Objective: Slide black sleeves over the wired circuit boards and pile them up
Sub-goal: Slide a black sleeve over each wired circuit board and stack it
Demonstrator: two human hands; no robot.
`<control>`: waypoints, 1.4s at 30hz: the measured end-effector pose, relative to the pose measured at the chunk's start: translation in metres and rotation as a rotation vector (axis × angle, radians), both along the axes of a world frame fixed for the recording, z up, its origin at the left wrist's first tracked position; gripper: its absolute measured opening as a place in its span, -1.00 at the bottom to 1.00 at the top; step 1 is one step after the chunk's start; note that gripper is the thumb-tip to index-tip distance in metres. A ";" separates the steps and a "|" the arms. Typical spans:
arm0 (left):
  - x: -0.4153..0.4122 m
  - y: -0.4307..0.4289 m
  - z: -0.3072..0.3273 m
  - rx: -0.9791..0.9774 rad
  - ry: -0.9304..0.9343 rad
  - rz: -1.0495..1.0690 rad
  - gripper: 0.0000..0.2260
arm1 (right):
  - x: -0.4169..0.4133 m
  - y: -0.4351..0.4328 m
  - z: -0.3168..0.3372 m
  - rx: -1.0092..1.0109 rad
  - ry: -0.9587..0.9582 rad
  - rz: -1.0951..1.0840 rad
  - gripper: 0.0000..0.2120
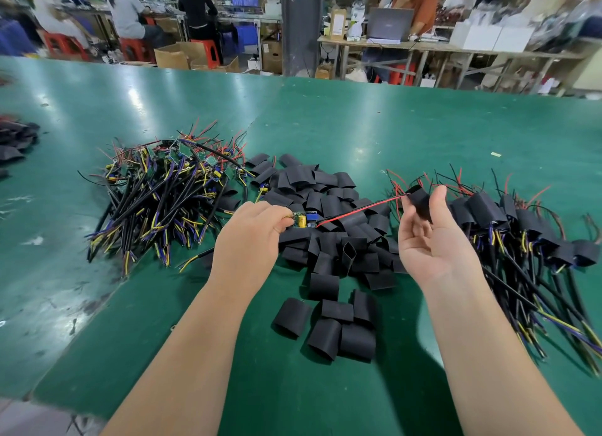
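Observation:
My left hand (250, 230) pinches a small green circuit board (304, 219) with a yellow capacitor, held above the loose black sleeves (329, 207). Red and black wires (358, 207) run from the board up to the right. There my right hand (430, 236) holds one black sleeve (421, 201) between thumb and fingers, and the wire ends reach its opening. A heap of bare wired boards (163, 188) lies on the left. A pile of sleeved boards (508, 227) lies on the right.
The green table mat (358, 126) extends far ahead. More black sleeves (338, 328) lie near me between my forearms. A dark pile (13, 139) sits at the left edge. People work at benches beyond the table.

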State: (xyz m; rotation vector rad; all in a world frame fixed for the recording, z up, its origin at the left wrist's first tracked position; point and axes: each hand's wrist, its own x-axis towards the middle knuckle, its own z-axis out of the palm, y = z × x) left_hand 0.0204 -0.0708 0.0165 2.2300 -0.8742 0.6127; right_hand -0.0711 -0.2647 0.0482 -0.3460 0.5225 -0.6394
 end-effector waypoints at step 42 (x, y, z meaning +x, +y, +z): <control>-0.011 -0.012 0.001 -0.048 -0.034 -0.200 -0.69 | 0.012 0.048 -0.019 -0.731 0.085 0.362 -0.77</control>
